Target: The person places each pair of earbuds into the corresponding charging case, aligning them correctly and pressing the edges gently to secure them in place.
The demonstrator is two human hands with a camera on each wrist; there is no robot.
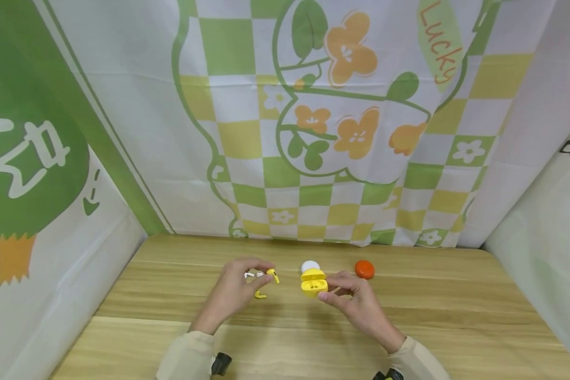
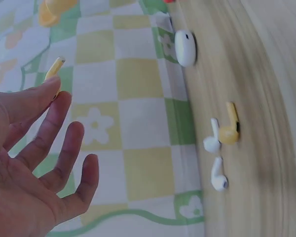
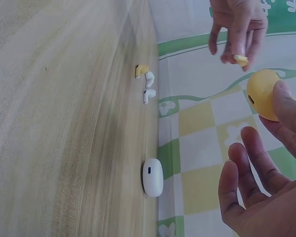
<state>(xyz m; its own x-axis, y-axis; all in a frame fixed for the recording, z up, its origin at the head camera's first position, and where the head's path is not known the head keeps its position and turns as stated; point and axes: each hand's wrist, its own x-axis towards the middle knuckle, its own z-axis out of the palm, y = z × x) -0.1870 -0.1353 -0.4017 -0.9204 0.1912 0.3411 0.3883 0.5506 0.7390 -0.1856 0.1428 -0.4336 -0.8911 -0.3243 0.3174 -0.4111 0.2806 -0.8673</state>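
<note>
here, two yellow earbuds [image 1: 275, 276], one open yellow case [image 1: 314, 286]

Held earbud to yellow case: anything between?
Nothing: the head view shows an open gap from held earbud to yellow case, only bare table behind it.

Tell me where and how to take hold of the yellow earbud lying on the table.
I'd pinch the yellow earbud by its stem, coming from above on the person's near side. The stem is slim and points to the person's right, clear of the rounded bud, while the white earbuds lie on the far side.
</note>
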